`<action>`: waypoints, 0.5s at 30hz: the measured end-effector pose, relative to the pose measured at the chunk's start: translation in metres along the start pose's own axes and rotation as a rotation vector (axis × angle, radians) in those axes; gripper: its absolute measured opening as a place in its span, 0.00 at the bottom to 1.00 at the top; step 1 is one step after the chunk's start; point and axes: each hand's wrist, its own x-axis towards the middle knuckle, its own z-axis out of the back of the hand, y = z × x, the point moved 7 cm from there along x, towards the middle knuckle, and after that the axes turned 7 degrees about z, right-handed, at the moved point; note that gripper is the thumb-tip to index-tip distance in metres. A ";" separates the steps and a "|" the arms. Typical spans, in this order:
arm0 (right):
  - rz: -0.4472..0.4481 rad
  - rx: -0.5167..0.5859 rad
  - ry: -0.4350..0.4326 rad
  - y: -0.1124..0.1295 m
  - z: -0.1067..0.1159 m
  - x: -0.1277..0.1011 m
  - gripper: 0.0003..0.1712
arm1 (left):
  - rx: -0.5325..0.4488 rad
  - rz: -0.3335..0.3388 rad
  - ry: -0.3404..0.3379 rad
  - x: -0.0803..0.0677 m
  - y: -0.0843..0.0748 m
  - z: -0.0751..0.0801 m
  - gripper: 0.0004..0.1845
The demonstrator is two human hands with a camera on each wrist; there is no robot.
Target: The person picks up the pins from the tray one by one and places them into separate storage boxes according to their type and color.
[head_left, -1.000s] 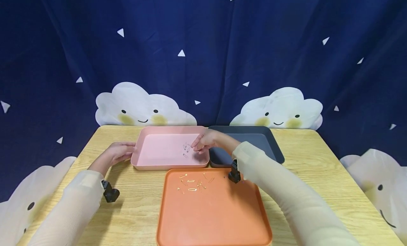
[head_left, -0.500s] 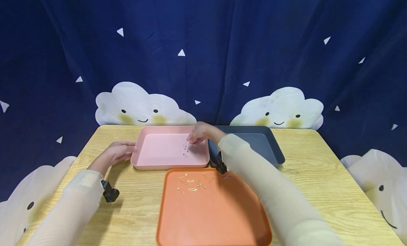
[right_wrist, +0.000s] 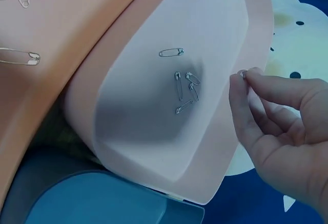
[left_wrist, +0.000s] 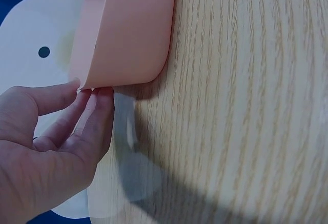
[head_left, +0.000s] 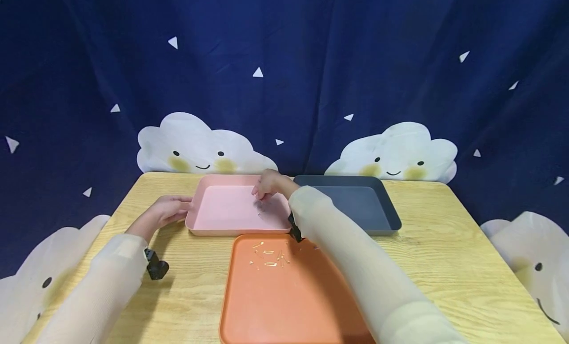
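My left hand [head_left: 169, 210] pinches the left rim of the pink tray [left_wrist: 128, 34], thumb at the inside edge and fingers against the outer wall in the left wrist view. Over the right half of that tray, my right hand [right_wrist: 287, 116] pinches a safety pin [right_wrist: 243, 73] between thumb and index finger; only a small silver end shows. Several silver safety pins [right_wrist: 179, 86] lie on the tray's floor below it, one apart from the others. In the head view the right hand [head_left: 269, 185] partly covers the tray's interior.
An orange tray [head_left: 284, 304] lies in front, with several gold safety pins [head_left: 270, 264] near its far side. To the right of the pink tray stands a dark blue-grey tray [head_left: 355, 200]. All rest on a wooden table [head_left: 444, 255] before a blue curtain [head_left: 284, 62].
My right hand has moved left over the pink tray, its pointing index finger drawing in to a pinch. The left hand keeps its place at the rim. The head view has shifted slightly.
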 end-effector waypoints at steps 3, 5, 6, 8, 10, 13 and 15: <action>0.051 0.003 0.045 0.031 0.003 -0.046 0.11 | -0.007 -0.012 0.002 0.001 -0.001 0.000 0.32; 0.059 -0.030 0.033 0.049 0.004 -0.077 0.11 | -0.008 -0.010 -0.004 0.001 -0.001 0.000 0.32; 0.069 -0.033 0.031 0.054 0.004 -0.086 0.11 | -0.009 -0.008 -0.005 0.000 -0.001 0.000 0.32; 0.065 -0.051 0.009 0.057 0.005 -0.092 0.12 | -0.009 -0.007 -0.005 0.001 -0.001 0.000 0.32; 0.104 -0.036 0.008 0.049 0.005 -0.077 0.10 | -0.009 -0.004 -0.006 0.001 -0.001 -0.001 0.32; 0.154 0.001 0.004 0.033 0.007 -0.050 0.10 | -0.007 -0.004 -0.008 0.002 0.000 0.000 0.33; 0.169 0.032 -0.017 0.031 0.010 -0.054 0.11 | -0.010 -0.004 -0.011 0.002 0.001 0.000 0.33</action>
